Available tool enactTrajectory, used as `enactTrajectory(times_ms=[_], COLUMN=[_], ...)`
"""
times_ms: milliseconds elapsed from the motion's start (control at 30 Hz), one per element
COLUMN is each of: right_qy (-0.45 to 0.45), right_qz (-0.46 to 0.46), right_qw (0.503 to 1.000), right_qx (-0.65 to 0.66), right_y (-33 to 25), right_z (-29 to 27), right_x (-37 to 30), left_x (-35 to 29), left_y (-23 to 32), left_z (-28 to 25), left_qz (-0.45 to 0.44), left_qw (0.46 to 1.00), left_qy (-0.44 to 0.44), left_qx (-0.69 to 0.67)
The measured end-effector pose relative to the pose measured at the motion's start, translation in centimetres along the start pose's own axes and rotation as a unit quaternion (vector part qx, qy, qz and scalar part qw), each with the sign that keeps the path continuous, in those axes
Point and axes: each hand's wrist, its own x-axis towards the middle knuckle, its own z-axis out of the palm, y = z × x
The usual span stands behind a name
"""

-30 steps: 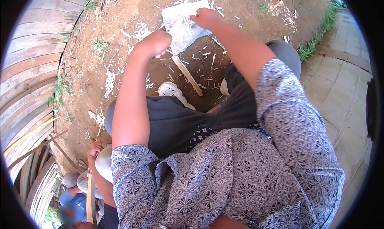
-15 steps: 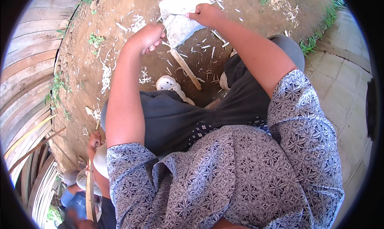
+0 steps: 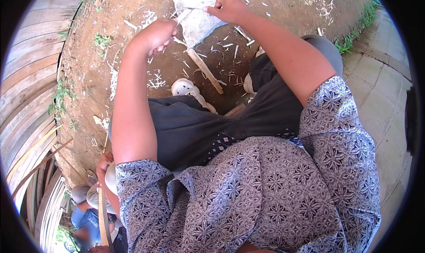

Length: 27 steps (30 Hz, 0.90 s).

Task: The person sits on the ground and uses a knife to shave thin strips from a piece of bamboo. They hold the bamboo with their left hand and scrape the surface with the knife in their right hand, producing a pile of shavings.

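My left hand [image 3: 160, 35] is closed in a fist around one end of a thin pale strip [image 3: 182, 16], which looks like wood or bamboo. The strip slants up across a whitish, rough-faced block [image 3: 199, 25] on the ground. At its other end my right hand [image 3: 226, 10] pinches with thumb and bent fingers over the block's right side; what lies inside that pinch is mostly hidden. Below the block a narrow flat wooden stick [image 3: 204, 71] lies on the soil between my feet.
Pale shavings [image 3: 155, 79] litter the brown soil. My light shoe [image 3: 186, 88] is near the stick. Curved wooden boards [image 3: 31, 54] line the left, and paving [image 3: 376, 89] the right. At lower left, other people sit close, one person's hand [image 3: 104, 161] near a long wooden strip [image 3: 102, 213].
Both my hands have shifted slightly up in view, the left also a little leftward, so more of the pale strip shows between them. My grips look the same.
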Motion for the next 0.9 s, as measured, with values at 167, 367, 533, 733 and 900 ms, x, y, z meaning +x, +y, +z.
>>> enactTrajectory(times_ms=[167,367,533,733,900], right_qy=[-0.019,-0.067,-0.037,0.010,-0.032], right_qz=[0.025,0.077,0.032,0.051,0.161], right_qw=[0.998,0.970,0.987,0.991,0.967], right_qx=[0.058,0.222,0.155,0.123,0.194], right_y=[-0.8,-2.0,-0.7,0.4,0.9], right_z=[-0.4,-0.2,1.2,3.4,3.9], right_x=[-0.4,-0.2,-0.5,-0.5,-0.3], left_x=[0.0,0.8,0.0,-1.9,-1.0], left_y=[-0.2,-0.3,0.8,2.1,1.4], left_z=[-0.6,-1.4,-2.5,-2.4,-1.7], left_qz=[0.007,0.030,0.012,0.152,0.300], left_qw=[1.000,0.998,0.994,0.985,0.950], left_qy=[0.006,0.005,-0.021,0.074,0.057], left_qx=[-0.013,0.049,0.102,0.020,-0.063])
